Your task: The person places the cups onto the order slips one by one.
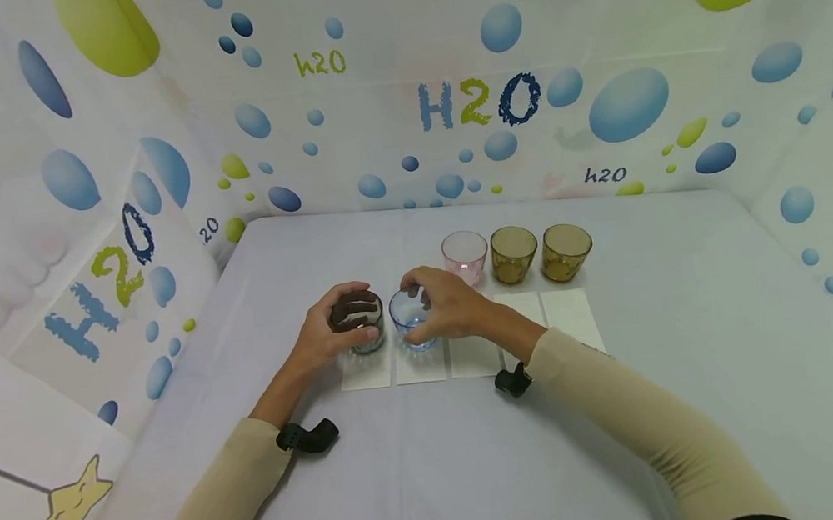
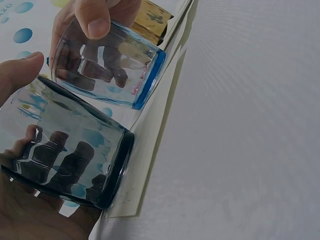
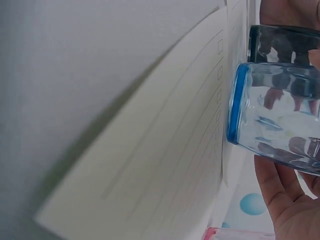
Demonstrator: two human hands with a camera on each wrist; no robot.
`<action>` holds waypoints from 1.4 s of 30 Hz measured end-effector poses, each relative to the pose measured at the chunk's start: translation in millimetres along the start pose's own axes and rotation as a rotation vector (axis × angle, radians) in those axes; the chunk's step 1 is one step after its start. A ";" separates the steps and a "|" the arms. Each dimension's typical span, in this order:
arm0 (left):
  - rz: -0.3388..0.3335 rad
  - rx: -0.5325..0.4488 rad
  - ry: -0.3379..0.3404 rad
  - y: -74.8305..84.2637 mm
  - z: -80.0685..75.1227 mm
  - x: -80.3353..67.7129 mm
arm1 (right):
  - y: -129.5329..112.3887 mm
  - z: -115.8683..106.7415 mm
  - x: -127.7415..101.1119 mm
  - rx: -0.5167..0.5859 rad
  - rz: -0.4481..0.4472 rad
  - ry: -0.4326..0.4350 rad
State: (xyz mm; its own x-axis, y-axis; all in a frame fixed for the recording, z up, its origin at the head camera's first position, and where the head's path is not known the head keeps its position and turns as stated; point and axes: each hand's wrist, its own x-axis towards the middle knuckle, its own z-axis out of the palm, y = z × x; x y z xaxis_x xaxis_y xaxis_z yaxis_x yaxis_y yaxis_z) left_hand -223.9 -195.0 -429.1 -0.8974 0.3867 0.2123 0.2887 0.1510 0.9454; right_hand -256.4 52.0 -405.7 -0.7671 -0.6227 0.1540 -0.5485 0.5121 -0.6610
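Note:
My left hand [image 1: 325, 327] grips a dark grey glass [image 1: 369, 331], thumb on the near side and fingers wrapped behind it. The glass stands over the leftmost white card [image 1: 367, 373]. Beside it, my right hand [image 1: 447, 303] holds a clear blue glass [image 1: 410, 315] between thumb and fingers, over the second card [image 1: 421, 368]. In the left wrist view the grey glass [image 2: 70, 145] and the blue glass [image 2: 107, 65] are side by side, bases at the cards. The right wrist view shows the thick blue base of the blue glass [image 3: 237, 105] close to its card.
Behind the cards stand a pink glass [image 1: 465, 255] and two amber glasses, one in the middle [image 1: 514, 255] and one at the right [image 1: 566, 252]. More white cards [image 1: 475, 359] continue the row to the right, partly under my right forearm. A printed backdrop [image 1: 389, 129] rises behind the table.

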 end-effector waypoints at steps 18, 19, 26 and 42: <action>0.012 -0.022 -0.006 7.5 -2.0 0.8 | -12.8 -11.1 0.8 -0.122 0.012 -0.116; 0.010 -0.024 -0.008 10.4 -1.6 0.5 | -13.1 -11.5 0.5 -0.132 0.002 -0.118; 0.005 0.000 -0.017 30.9 2.8 -2.5 | -13.3 -13.7 -2.0 -0.224 -0.063 -0.112; 0.022 -0.020 -0.003 -0.2 0.0 -0.1 | -8.2 -25.7 -8.1 -0.244 -0.116 0.044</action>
State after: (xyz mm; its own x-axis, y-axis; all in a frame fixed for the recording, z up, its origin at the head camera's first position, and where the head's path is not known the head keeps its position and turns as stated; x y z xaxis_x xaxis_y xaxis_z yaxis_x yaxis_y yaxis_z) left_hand -223.9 -195.1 -429.3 -0.8897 0.3928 0.2327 0.3018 0.1237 0.9453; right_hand -254.3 68.1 -382.6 -0.7055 -0.6619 0.2533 -0.6931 0.5699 -0.4413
